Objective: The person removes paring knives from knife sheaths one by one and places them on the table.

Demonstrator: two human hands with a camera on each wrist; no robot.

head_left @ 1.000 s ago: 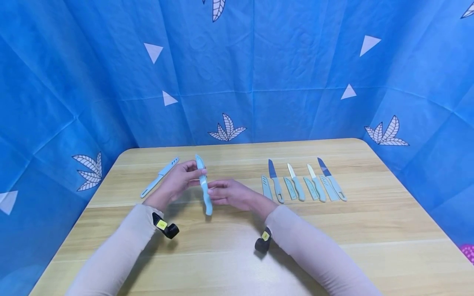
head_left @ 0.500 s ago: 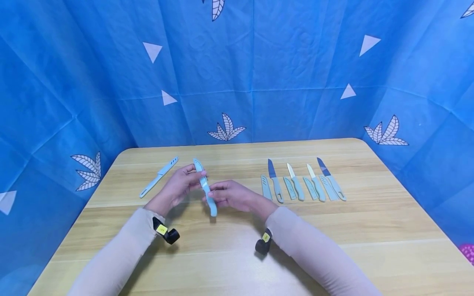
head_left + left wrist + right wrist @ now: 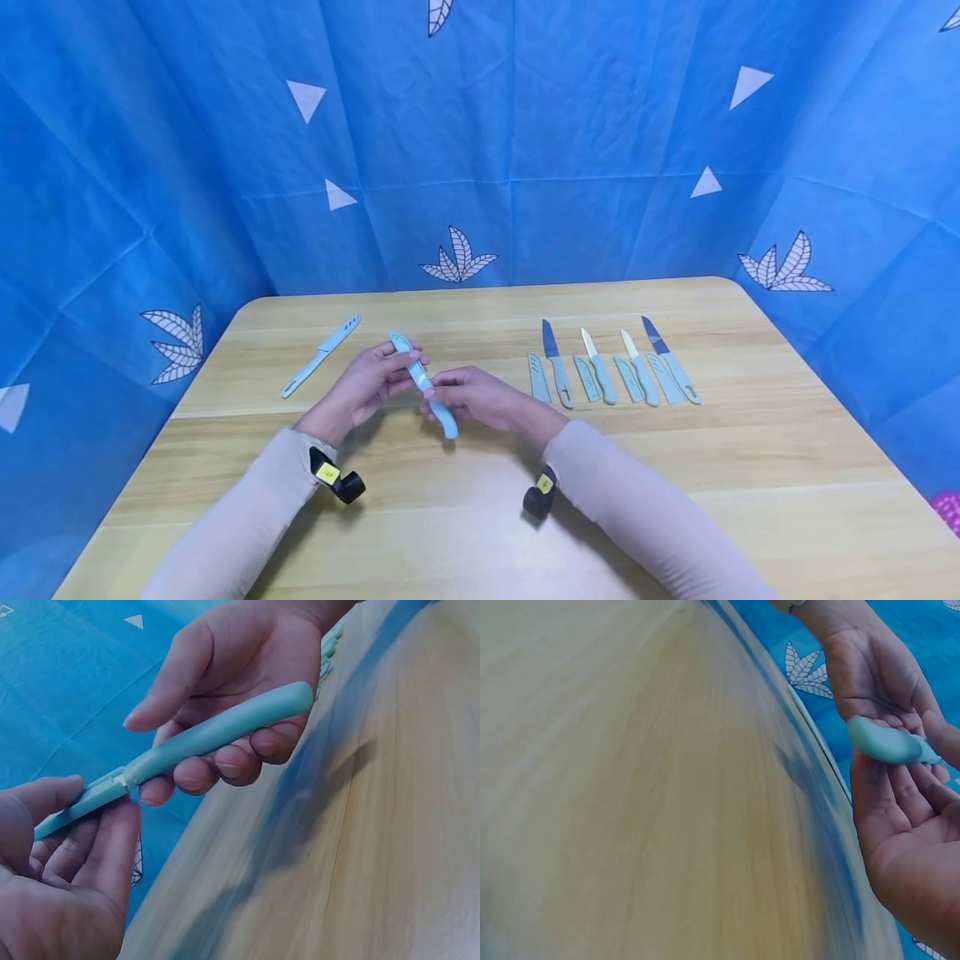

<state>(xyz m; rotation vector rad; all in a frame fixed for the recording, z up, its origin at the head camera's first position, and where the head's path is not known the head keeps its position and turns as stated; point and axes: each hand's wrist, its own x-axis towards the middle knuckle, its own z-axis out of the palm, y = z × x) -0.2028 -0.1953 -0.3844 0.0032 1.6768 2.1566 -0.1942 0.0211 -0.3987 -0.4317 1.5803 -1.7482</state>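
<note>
A light-blue knife (image 3: pixel 444 417) with its sheath on is held above the table between both hands. My left hand (image 3: pixel 367 385) pinches the slotted sheath (image 3: pixel 86 801), thumb on top and fingers beneath. Around the smooth, rounded handle (image 3: pixel 225 733) curl the fingers of my right hand (image 3: pixel 483 398), which support it from below with the thumb on the upper side. The sheath covers the blade. In the right wrist view the handle end (image 3: pixel 885 742) points toward the camera, over the right fingers.
Another sheathed knife (image 3: pixel 321 355) lies slantwise at the left of the wooden table (image 3: pixel 450 517). On the right, several unsheathed knives lie in a row, among them a dark-bladed one (image 3: pixel 561 379), each beside a sheath (image 3: pixel 538 379). A blue patterned curtain (image 3: pixel 525 125) hangs behind.
The knife has swung so its handle end moves to the right and its sheath tip comes lower. My right fingers have come further round the handle; the left hand keeps the sheath.
</note>
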